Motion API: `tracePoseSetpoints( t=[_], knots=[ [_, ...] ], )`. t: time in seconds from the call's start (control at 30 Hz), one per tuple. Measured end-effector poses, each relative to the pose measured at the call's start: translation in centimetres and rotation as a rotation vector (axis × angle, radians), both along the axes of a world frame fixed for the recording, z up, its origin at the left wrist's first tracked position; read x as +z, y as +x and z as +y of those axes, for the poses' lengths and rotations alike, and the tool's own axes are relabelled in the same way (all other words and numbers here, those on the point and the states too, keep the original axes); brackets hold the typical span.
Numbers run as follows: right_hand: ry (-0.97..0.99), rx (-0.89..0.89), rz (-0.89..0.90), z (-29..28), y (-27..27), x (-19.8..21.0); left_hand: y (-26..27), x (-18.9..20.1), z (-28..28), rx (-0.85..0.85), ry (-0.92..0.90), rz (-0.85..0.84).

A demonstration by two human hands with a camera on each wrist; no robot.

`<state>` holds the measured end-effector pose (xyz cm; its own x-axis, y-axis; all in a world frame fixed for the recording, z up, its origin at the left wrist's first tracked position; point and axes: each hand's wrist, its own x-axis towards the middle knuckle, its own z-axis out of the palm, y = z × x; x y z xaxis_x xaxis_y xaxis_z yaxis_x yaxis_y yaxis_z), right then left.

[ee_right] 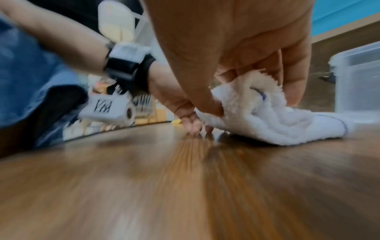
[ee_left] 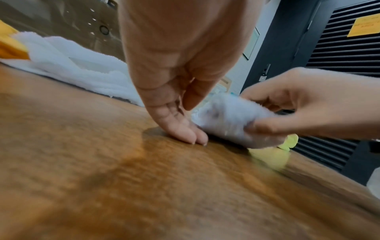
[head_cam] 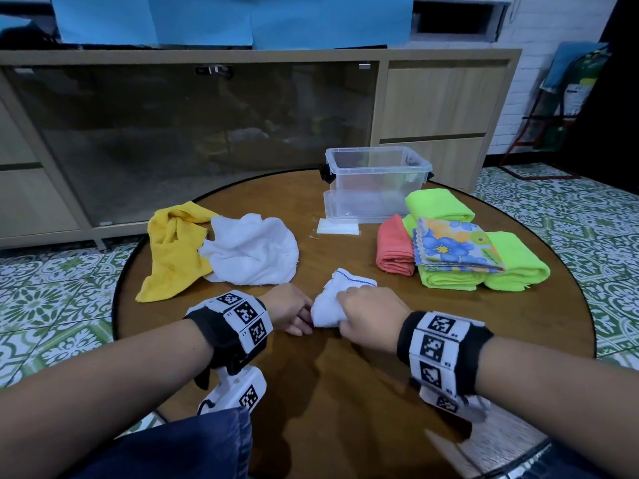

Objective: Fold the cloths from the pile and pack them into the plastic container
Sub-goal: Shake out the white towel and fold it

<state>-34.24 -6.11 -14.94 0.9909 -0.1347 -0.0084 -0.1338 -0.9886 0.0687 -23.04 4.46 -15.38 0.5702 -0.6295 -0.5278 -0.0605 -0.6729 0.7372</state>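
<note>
On the round, glossy wooden bench (head_cam: 345,392), the right hand (head_cam: 371,318) pinches a small fluffy white terry cloth (head_cam: 337,300) while the left hand's (head_cam: 287,307) straight fingers (ee_left: 185,133) touch its edge.

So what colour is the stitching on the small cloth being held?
Blue stitching, clearest in the head view.

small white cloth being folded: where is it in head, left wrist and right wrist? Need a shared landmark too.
Head: small white cloth low centre, between both hands.
Left wrist: right of centre, held by the right hand.
Right wrist: right of centre, trailing onto the table.
Shared landmark: the left hand's fingertips on the wooden table beside the cloth.
</note>
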Motion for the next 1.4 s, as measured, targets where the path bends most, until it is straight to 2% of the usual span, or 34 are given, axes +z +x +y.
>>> tracePoseSetpoints(
  t=[0.07,0.17,0.23,0.3,0.37,0.53,0.7,0.83,0.93,1.03,1.1,1.23,1.3,1.4],
  knots=[
    [0.220,-0.130,-0.082,-1.1,0.6,0.9,0.1,0.0,0.2,0.033,-0.090,0.079],
    [0.803,-0.271,-0.200,-2.6,1.1,1.8,0.1,0.5,0.1,0.099,-0.248,0.228],
    [1.138,-0.370,-0.223,-2.7,1.2,2.0,0.1,1.0,0.1,0.122,-0.363,0.263],
    [1.331,-0.449,-0.212,-2.6,1.5,1.8,0.2,1.3,0.1,0.122,-0.458,0.265],
    [1.415,-0.499,-0.219,-2.4,1.7,1.5,0.4,1.4,0.2,0.113,-0.507,0.230],
    [1.417,-0.511,-0.252,-2.9,1.8,0.8,0.5,1.1,0.1,0.049,-0.504,0.112],
    [1.435,-0.455,-0.225,-2.7,2.0,0.8,0.3,0.4,-0.3,0.017,-0.485,0.076],
    [1.262,-0.346,-0.255,-2.6,1.9,1.3,1.0,1.5,-0.2,-0.028,-0.449,-0.031],
    [1.168,-0.266,-0.309,-3.0,2.2,2.9,1.7,3.5,-0.8,-0.095,-0.420,-0.112],
    [1.157,-0.221,-0.348,-3.8,3.7,5.4,3.5,5.3,-2.1,-0.048,-0.444,-0.169],
    [1.146,-0.233,-0.352,-4.9,5.1,6.9,4.8,6.4,-3.0,0.011,-0.481,-0.176],
    [1.202,-0.337,-0.381,-7.6,8.2,8.5,7.8,7.7,-4.1,0.011,-0.467,-0.144],
    [1.242,-0.435,-0.369,-9.0,9.5,8.1,9.8,7.1,-4.1,0.040,-0.395,-0.243],
    [1.067,-0.584,-0.235,-10.9,11.0,6.1,13.3,4.8,-3.4,0.066,-0.111,-0.603]
  ],
)
